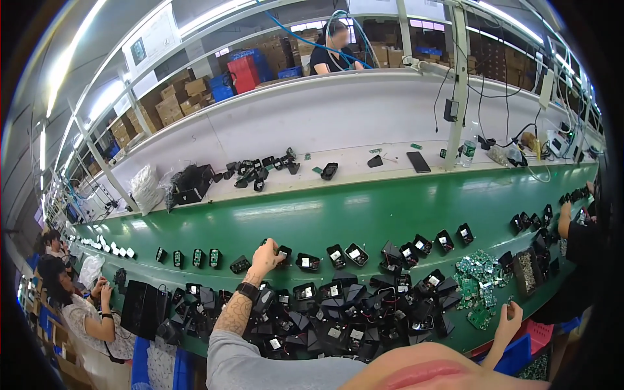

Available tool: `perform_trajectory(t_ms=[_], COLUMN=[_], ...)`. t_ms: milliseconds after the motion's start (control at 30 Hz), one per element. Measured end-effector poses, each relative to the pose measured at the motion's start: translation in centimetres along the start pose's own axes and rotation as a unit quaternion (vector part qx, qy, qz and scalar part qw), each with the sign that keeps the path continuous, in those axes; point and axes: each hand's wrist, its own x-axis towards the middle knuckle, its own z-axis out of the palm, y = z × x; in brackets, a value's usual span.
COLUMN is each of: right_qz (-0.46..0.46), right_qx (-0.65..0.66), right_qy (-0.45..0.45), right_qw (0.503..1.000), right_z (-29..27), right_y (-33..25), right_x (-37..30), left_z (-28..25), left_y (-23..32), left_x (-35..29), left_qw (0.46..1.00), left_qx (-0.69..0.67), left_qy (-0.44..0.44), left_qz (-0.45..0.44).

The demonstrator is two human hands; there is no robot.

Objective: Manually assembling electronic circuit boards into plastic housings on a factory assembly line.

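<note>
My left hand (pixel 263 259) reaches out over the green bench, its fingers closed on a small open black plastic housing (pixel 284 254). More such housings stand in a row on both sides of it, among them one housing with a white part inside (pixel 308 262). A large heap of black housings and covers (pixel 338 312) lies nearer to me. My right hand (pixel 510 318) is at the right, pinched and raised beside a pile of green circuit boards (pixel 478 276). Whatever sits between its fingertips is too small to make out.
A black bin (pixel 144 309) stands left of the heap, and a tray of small parts (pixel 525 272) lies right of the boards. The back shelf holds a phone (pixel 418 162), a water bottle (pixel 467 153) and more housings. People work at left, right and across.
</note>
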Motion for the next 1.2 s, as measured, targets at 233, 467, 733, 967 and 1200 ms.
perform_trajectory(t_ms=[233,467,733,967,1200], right_qz=[0.145,0.077,0.124,0.109,0.040], right_qx=[0.340,0.349,0.457,0.452,0.402], right_qy=[-0.130,-0.247,-0.338,-0.500,-0.412], right_qw=[0.920,0.901,0.813,0.731,0.817], right_z=[1.7,4.9,8.6,8.5,9.9], right_y=[-4.7,-14.4,-20.0,-21.3,-24.1], right_x=[-0.8,-1.2,-5.6,-8.5,-5.4], left_z=[-5.1,-9.1,-5.2,-3.4,-3.2], left_y=[7.6,13.4,14.8,18.4,20.4], left_x=[-4.5,-14.6,-19.9,-20.5,-17.5], left_qw=[0.889,0.732,0.572,0.747,0.742], left_qx=[-0.443,-0.671,-0.804,-0.661,-0.670], left_qy=[-0.079,-0.092,-0.160,-0.068,0.001], left_qz=[-0.087,-0.066,-0.041,-0.006,-0.016])
